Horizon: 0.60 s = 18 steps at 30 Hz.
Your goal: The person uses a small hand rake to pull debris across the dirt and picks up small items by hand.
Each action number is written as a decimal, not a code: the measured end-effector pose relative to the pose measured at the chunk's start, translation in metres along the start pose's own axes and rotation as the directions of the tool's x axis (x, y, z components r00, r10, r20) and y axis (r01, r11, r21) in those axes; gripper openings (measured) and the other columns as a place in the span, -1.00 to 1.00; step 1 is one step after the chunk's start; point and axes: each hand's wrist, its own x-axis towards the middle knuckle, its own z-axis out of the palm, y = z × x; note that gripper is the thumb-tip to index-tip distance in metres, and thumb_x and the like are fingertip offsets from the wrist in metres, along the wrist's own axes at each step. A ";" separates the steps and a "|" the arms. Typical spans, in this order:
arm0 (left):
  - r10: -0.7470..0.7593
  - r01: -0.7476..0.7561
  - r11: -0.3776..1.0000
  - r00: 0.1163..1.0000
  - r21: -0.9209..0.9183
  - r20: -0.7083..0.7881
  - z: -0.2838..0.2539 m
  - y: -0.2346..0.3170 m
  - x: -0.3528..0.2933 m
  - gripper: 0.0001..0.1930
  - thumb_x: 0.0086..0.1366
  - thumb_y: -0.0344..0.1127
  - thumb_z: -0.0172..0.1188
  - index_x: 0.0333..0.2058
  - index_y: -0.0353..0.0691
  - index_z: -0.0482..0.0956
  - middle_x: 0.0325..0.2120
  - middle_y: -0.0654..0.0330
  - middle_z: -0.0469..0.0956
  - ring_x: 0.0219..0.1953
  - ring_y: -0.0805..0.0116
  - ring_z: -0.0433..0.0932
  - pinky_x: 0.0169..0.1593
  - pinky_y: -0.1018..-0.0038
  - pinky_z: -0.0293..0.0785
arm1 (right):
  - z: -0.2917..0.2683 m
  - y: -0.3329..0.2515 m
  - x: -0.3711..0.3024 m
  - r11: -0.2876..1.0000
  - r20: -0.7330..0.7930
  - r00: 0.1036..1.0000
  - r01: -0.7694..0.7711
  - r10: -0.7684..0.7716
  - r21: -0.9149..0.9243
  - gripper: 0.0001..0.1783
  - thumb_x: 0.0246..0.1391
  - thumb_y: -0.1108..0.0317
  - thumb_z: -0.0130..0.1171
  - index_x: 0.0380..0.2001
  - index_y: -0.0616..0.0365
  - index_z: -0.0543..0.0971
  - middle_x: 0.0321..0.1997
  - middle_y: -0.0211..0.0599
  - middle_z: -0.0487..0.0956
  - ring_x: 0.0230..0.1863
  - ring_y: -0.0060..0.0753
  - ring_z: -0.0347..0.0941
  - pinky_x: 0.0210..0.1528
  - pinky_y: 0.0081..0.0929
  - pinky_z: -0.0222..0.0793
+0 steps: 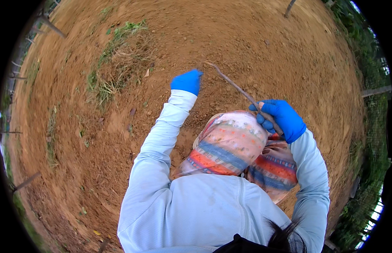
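Observation:
My right hand (284, 119), in a blue glove, is wrapped round the thick near end of a thin, slightly bent wooden stick (234, 86). The stick slants up and leftward over the bare brown soil (229, 46), its thin tip not far from my other hand. My left hand (186, 81), also blue-gloved, is held low over the soil with its fingers drawn together. It is a little blurred, and whatever it may pinch is hidden. Loose crumbly earth lies around it.
A heap of dry and green pulled grass (120, 61) lies left of my left hand. My bent knees in patterned trousers (229, 141) are below the hands. Wooden posts (52, 26) stand along the left edge; a mesh fence with greenery (375, 126) runs along the right.

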 end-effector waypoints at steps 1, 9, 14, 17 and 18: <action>0.040 -0.043 0.998 0.997 -0.045 -0.059 -0.007 0.002 -0.004 -0.92 0.16 -0.28 0.10 -0.43 -0.08 0.53 -0.53 0.10 0.56 -0.50 0.04 0.53 -0.44 0.21 0.44 | 0.001 -0.001 -0.002 1.000 -0.007 1.000 0.001 -0.001 -0.007 -0.63 0.17 0.23 -0.04 -0.16 0.35 0.49 -0.55 -0.40 0.46 -0.65 -0.66 0.28 -0.64 -0.70 0.19; -0.198 0.195 0.979 0.979 0.054 0.052 0.028 -0.043 -0.051 -0.81 0.19 -0.25 0.08 -0.29 -0.18 0.57 -0.42 0.05 0.57 -0.37 0.09 0.56 -0.32 0.32 0.47 | -0.039 -0.006 0.025 0.979 0.000 0.999 0.044 -0.045 0.201 -0.59 0.19 0.18 -0.10 -0.07 0.30 0.43 -0.58 -0.45 0.38 -0.72 -0.71 0.19 -0.74 -0.75 0.08; -0.309 0.522 0.519 0.853 -0.677 0.421 0.010 -0.072 -0.044 -0.70 0.25 -0.12 0.07 -0.21 -0.21 0.55 -0.33 0.19 0.59 -0.30 0.26 0.57 -0.17 0.36 0.47 | -0.057 0.007 0.018 0.992 0.198 0.974 0.095 -0.110 0.084 -0.56 0.15 0.13 0.01 -0.09 0.31 0.46 -0.63 -0.40 0.37 -0.76 -0.71 0.14 -0.76 -0.74 0.03; -0.165 0.494 -0.164 0.840 -0.854 0.517 -0.040 -0.038 -0.027 -0.65 0.28 -0.05 0.04 -0.21 -0.23 0.54 -0.33 0.11 0.57 -0.29 0.28 0.55 -0.11 0.37 0.44 | -0.066 0.017 0.018 0.996 0.309 0.947 0.067 -0.084 0.067 -0.55 0.13 0.15 0.04 -0.11 0.37 0.46 -0.71 -0.40 0.32 -0.79 -0.68 0.11 -0.76 -0.69 0.00; -0.090 0.480 -0.350 0.838 -0.805 0.538 -0.049 -0.034 -0.024 -0.63 0.28 -0.02 0.04 -0.21 -0.22 0.54 -0.34 0.09 0.58 -0.29 0.28 0.55 -0.11 0.39 0.44 | -0.067 0.017 0.018 0.996 0.361 0.929 0.065 -0.082 0.058 -0.56 0.13 0.16 0.05 -0.12 0.38 0.46 -0.73 -0.40 0.32 -0.79 -0.68 0.11 -0.76 -0.67 -0.01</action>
